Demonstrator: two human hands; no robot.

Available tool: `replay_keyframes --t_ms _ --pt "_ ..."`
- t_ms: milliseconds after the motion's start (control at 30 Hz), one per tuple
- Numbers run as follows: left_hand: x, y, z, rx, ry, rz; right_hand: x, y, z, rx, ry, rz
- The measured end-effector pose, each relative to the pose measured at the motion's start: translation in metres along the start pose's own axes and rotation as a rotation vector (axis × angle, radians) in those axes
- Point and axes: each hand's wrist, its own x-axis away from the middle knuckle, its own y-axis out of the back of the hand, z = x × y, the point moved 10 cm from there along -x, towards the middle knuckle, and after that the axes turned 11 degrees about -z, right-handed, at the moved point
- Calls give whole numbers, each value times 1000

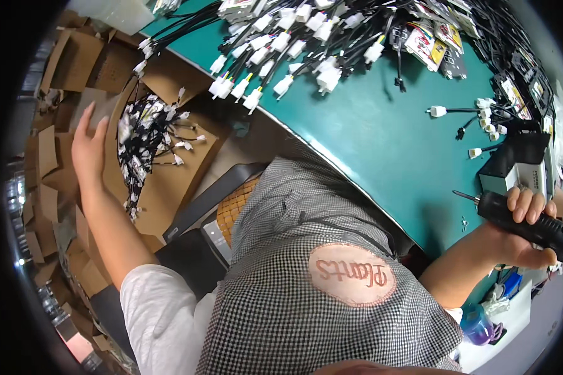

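My left hand point(90, 153) is stretched out to the left with its fingers apart and nothing in it. It is beside an open cardboard box point(169, 203), which holds a heap of black-cabled units point(139, 147) with white connectors. At the right edge of the table, my right hand point(510, 246) is wrapped round a black electric screwdriver point(502, 212). The screwdriver's thin bit points left over the table. A few small screws point(464, 222) lie on the green top just below the bit.
The green table point(369, 144) carries a large pile of cables with white connectors point(281, 40) along its far side. Flat labelled units point(431, 47) lie at the back right. A black-and-silver box point(519, 165) stands beside the screwdriver. More cardboard boxes point(78, 62) fill the left.
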Motion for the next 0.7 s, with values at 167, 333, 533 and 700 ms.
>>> replay_keyframes --t_ms 167,333,533,700 --pt "6 -48 -140 444 -119 17 9 -9 -4 76 142 -38" --pt "36 -24 -352 832 -663 -77 11 4 -4 146 209 -185" --pt "96 -21 -556 962 -1102 6 7 20 0 164 205 -247" --pt "126 -91 -673 436 -1284 131 6 17 4 183 197 -259"
